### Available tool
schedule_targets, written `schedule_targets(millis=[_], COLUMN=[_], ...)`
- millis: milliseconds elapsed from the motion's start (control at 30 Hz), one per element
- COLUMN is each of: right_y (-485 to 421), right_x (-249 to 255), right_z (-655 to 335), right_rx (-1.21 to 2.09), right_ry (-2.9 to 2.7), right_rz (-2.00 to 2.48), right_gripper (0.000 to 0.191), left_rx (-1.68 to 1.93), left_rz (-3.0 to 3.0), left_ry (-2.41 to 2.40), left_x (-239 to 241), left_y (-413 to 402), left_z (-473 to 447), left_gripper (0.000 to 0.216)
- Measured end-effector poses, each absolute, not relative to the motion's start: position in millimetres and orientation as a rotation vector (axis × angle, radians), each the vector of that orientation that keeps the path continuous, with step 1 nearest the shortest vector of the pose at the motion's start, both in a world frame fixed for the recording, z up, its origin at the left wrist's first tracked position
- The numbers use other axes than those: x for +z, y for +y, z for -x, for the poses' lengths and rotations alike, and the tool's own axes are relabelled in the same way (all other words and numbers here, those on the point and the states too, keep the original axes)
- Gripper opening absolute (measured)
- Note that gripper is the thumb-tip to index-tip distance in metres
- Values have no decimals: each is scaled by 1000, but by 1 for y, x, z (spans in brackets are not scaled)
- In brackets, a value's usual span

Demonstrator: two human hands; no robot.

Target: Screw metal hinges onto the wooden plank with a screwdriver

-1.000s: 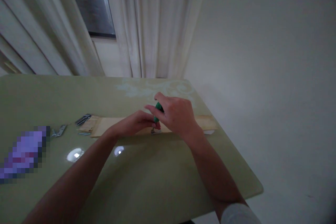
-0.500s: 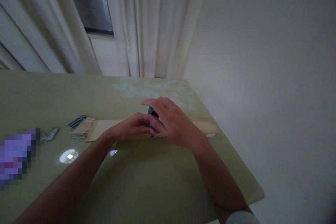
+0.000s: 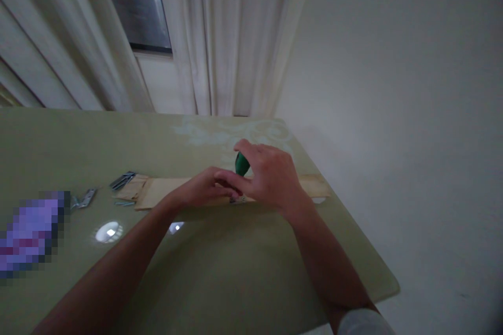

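Observation:
My right hand (image 3: 271,175) is closed round the upright green handle of a screwdriver (image 3: 242,164), its palm and fingers over the top; the tip is hidden. Close beside it, my left hand (image 3: 204,187) has its fingers drawn together low at the board, and what they pinch is hidden. Under both hands lies a long pale wooden board (image 3: 161,189). A small metal plate (image 3: 242,199) with holes shows on the board's near edge, just below the fingers.
Left of the board lie a short wood piece (image 3: 132,188), a stack of metal strips (image 3: 122,180), some screws (image 3: 124,203) and a metal bracket (image 3: 87,198). A blurred purple item (image 3: 33,233) is at far left. The glossy green table (image 3: 220,267) meets a wall (image 3: 393,115) at right.
My right hand has turned and lifted slightly, showing more of the green handle, which now stands straighter. My left fingers stay low at the board. The view has shifted a little.

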State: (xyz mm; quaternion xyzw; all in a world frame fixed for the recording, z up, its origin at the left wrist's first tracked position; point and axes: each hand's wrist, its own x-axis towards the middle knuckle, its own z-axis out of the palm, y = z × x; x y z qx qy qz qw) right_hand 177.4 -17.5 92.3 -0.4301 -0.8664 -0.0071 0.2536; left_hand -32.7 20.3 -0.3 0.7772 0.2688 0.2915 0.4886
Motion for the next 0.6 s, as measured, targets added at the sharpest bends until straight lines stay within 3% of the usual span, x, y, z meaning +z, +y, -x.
schedule_targets(millis=[67, 200, 367, 500, 600], right_y=[-14, -12, -17, -19, -17], right_x=[91, 91, 93, 92, 89], right_z=[-178, -179, -175, -172, -172], right_rx=[-36, 95, -9, 104, 20], right_ry=[-2333, -2434, -2328, -2467, -2396], right_rz=[1205, 846, 1236, 818, 993], right_gripper=[39, 45, 49, 52, 46], left_rx=[678, 690, 744, 772, 799], left_rz=[-1909, -1957, -1913, -1890, -1889], left_ry=[589, 537, 556, 706, 753], left_x=[0, -1, -7, -8, -8], left_y=[21, 24, 26, 24, 23], left_z=[35, 37, 34, 33, 31], left_gripper=[21, 23, 20, 18, 19])
